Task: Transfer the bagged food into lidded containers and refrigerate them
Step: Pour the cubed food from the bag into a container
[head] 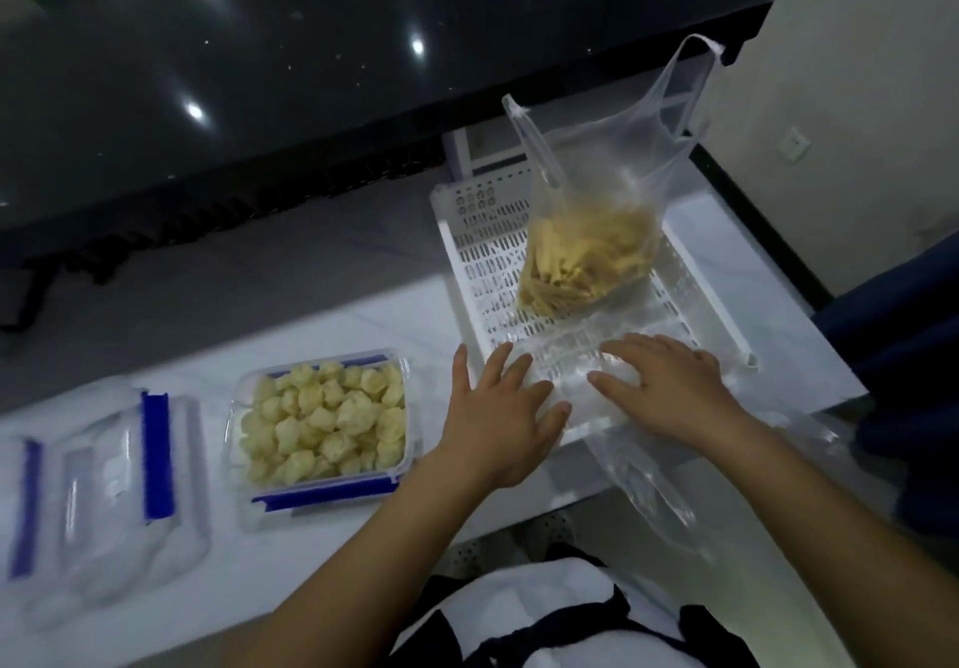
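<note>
A clear plastic bag (612,190) holding yellow strips of food stands upright in a white slotted basket (467,257). An empty clear bag (638,475) lies over the basket's near edge and hangs off the white table. My left hand (498,408) and my right hand (669,387) rest flat on it with straight fingers. To the left, an open clear container (244,460) with blue clips is filled with pale puffed food pieces (322,418). Its lid is not on it.
At the far left lie clear lids or containers with blue clips (155,454), blurred. A black glossy counter (311,70) runs across the back. A dark blue chair (903,330) stands at the right. A wall socket (793,144) sits on the right wall.
</note>
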A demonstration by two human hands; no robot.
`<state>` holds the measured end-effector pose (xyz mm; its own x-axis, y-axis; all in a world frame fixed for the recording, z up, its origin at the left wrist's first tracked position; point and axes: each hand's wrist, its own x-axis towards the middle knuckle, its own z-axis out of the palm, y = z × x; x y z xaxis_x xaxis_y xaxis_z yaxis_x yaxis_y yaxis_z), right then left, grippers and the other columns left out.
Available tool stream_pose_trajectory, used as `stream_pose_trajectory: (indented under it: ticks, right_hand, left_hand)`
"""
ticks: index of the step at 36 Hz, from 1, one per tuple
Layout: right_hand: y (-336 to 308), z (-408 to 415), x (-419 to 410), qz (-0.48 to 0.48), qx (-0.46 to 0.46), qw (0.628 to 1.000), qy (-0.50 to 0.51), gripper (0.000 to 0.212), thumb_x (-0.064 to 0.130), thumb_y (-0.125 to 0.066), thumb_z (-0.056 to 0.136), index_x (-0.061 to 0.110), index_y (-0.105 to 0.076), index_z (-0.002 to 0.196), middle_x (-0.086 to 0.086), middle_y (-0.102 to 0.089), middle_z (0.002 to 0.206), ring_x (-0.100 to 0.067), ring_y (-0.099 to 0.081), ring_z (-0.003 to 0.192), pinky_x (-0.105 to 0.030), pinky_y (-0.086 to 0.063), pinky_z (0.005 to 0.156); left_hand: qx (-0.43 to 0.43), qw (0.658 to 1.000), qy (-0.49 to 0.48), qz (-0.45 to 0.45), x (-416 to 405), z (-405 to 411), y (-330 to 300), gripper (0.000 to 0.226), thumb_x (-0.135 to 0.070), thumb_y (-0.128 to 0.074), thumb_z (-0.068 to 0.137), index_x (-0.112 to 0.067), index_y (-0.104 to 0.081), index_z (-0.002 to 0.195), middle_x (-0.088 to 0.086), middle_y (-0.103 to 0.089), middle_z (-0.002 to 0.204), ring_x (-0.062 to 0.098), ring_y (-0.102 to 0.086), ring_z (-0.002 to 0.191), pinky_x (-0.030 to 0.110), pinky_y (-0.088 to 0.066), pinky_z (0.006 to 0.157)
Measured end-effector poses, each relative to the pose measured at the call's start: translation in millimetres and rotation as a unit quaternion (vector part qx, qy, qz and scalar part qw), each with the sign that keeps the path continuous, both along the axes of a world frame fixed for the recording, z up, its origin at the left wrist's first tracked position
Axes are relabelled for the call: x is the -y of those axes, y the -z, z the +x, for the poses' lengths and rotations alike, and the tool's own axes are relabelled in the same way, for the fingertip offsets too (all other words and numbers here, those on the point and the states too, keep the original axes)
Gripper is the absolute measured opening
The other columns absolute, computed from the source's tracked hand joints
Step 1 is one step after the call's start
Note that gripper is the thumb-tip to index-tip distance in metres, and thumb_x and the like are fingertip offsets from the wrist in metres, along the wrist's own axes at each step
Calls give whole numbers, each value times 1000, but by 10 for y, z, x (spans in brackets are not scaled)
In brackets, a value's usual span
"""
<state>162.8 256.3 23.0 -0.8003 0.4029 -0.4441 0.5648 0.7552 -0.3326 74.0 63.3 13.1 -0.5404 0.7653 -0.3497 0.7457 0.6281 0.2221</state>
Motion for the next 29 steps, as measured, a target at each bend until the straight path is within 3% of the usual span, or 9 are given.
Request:
stream_pose_trajectory:
  ticks: [7, 12, 16, 19, 21, 23, 26, 29]
  right_hand:
    - [-251, -45, 15, -14, -56, 998, -20, 61, 68, -48, 89, 37, -48, 142, 9, -47, 152, -23, -42, 139, -49, -31, 113]
    - [-519, -72, 173, -59, -117, 989, -63, 59, 64, -52, 87, 35, -54, 139, 9, -52, 146, -20, -47, 134, -46, -38, 110]
    - [-636, -158, 404, -112, -150, 970, -157, 58, 59, -57, 88, 37, -50, 141, 11, -47, 149, -15, -40, 139, -42, -32, 115]
    - [-614, -352, 618, -131, -111, 947, -273, 73, 64, -55, 88, 42, -29, 152, 9, -27, 162, -14, -21, 149, -42, -21, 121]
    - [-554, -522, 776, -106, -74, 924, -360, 85, 69, -53, 87, 44, -10, 156, 7, -6, 167, -16, -5, 153, -45, -12, 123]
    - [-484, -702, 938, -70, -63, 898, -429, 92, 70, -53, 86, 44, 1, 156, 5, 5, 168, -21, 5, 153, -49, -7, 123]
    - [-371, -978, 1193, -39, -71, 870, -487, 96, 71, -53, 83, 42, 3, 155, 0, 5, 168, -28, 6, 153, -55, -6, 120]
    - [-276, -1262, 1424, -43, -60, 872, -484, 99, 70, -57, 82, 40, 2, 156, -4, -1, 168, -31, -2, 153, -56, -13, 119]
  left_hand:
    - [96, 986, -41, 128, 145, 22, -171, 42, -49, -38, 104, -42, -48, 144, -7, -20, 166, 20, -2, 155, 49, -1, 124]
    - [112, 950, -172, 234, 528, 175, -338, 38, -40, -52, 102, -42, -51, 140, -15, -31, 160, 10, -16, 152, 46, -18, 123]
    - [107, 907, -299, 278, 895, 373, -368, 42, -36, -58, 99, -54, -47, 135, -27, -32, 154, -5, -21, 146, 41, -28, 121]
    - [103, 855, -412, 298, 1106, 523, -346, 49, -34, -60, 98, -58, -40, 137, -33, -28, 152, -16, -21, 141, 40, -35, 117]
    - [102, 795, -502, 324, 1205, 610, -332, 56, -33, -63, 96, -56, -37, 140, -25, -32, 155, -5, -30, 141, 33, -36, 113]
    - [134, 694, -606, 365, 1268, 653, -339, 62, -29, -66, 95, -59, -35, 140, -20, -36, 154, 4, -36, 138, 30, -36, 104]
    - [199, 527, -707, 429, 1342, 644, -372, 66, -24, -68, 94, -51, -36, 144, -14, -43, 149, 11, -44, 132, 38, -39, 101]
    - [257, 387, -746, 477, 1361, 587, -367, 65, -18, -64, 94, -36, -36, 150, 3, -49, 143, 20, -46, 131, 47, -43, 106]
